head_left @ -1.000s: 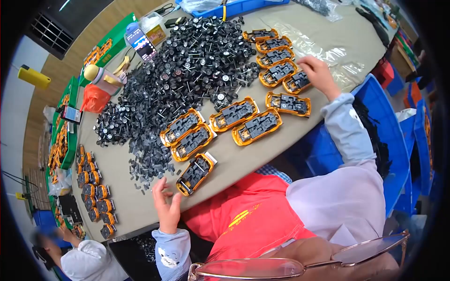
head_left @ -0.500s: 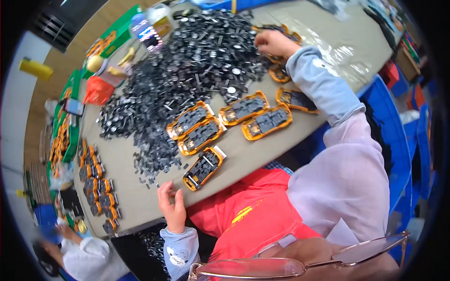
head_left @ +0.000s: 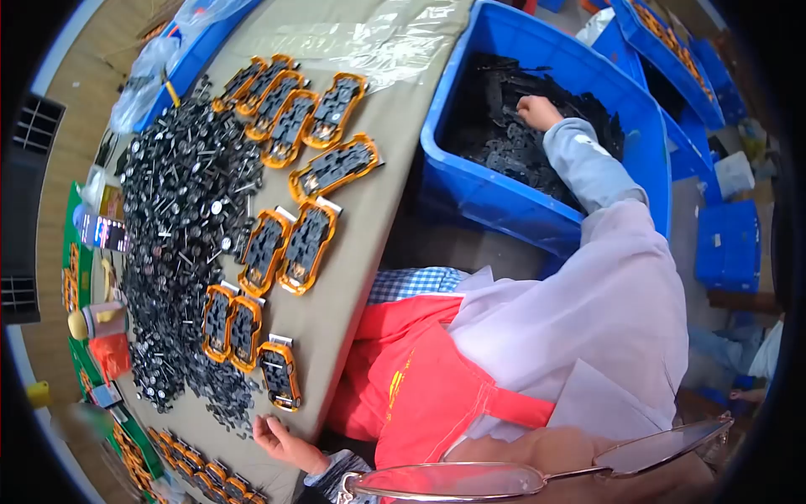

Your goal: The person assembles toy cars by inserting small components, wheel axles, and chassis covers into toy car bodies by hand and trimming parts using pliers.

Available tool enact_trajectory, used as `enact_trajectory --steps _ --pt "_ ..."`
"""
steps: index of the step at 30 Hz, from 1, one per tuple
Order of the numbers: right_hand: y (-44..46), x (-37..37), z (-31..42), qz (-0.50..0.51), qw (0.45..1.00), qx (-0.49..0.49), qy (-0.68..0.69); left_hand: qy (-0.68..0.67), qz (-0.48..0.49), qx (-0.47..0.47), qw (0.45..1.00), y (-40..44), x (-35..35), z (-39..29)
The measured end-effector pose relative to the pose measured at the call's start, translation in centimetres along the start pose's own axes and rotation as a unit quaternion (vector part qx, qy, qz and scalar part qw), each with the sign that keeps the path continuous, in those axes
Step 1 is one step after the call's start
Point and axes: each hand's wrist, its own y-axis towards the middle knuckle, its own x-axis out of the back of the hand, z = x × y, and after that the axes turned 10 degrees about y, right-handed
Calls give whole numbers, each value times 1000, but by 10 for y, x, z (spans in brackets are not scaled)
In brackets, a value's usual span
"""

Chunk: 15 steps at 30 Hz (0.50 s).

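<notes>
A: Where is the right hand [head_left: 540,112]?
B: Inside the blue bin [head_left: 504,220], over the black plastic parts [head_left: 508,149] heaped there. Its fingers bend inward, but I cannot tell whether they have hold of a part.
A: And the left hand [head_left: 284,441]?
B: Near the edge of the table [head_left: 359,231], fingers slack and loosely curled, gripping nothing I can see.
A: What's closest to it?
B: One toy car [head_left: 279,375], orange around a black middle, just past the fingertips and apart from them. A scatter of small dark pieces [head_left: 220,382] runs away from the same fingertips.
A: Any more cars?
B: Moving away from the left hand, there's a close pair [head_left: 217,323], a second pair [head_left: 307,248], a single slanted car [head_left: 336,168], then a group of five [head_left: 290,128]. More cars in rows [head_left: 206,476] lie to the other side of that hand.
A: What stands between the hands?
B: The bin's near wall, the gap beside the table and the person's own red apron [head_left: 403,378].
A: And farther from the grip?
B: Past the cars, a big heap of wheels [head_left: 189,193] blocks much of the table. Beyond the heap are a phone [head_left: 107,233] and a red bag [head_left: 110,356].
</notes>
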Motion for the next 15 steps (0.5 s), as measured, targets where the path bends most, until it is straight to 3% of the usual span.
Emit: enact_trajectory --steps 1,5,6,10,15 --pt "-9 -5 5 14 998 -56 -24 -11 1 6 1000 2 1 1" --pt "18 -43 3 -71 991 -82 -84 84 -17 27 996 0 -2 -13" --pt "33 -47 12 -57 985 -139 -82 83 -23 26 996 -1 -5 -16" --pt "65 -73 33 -8 975 -198 -103 92 -31 27 995 0 -6 -17" --pt "65 -86 3 -146 952 -248 108 72 -21 20 997 6 6 19"
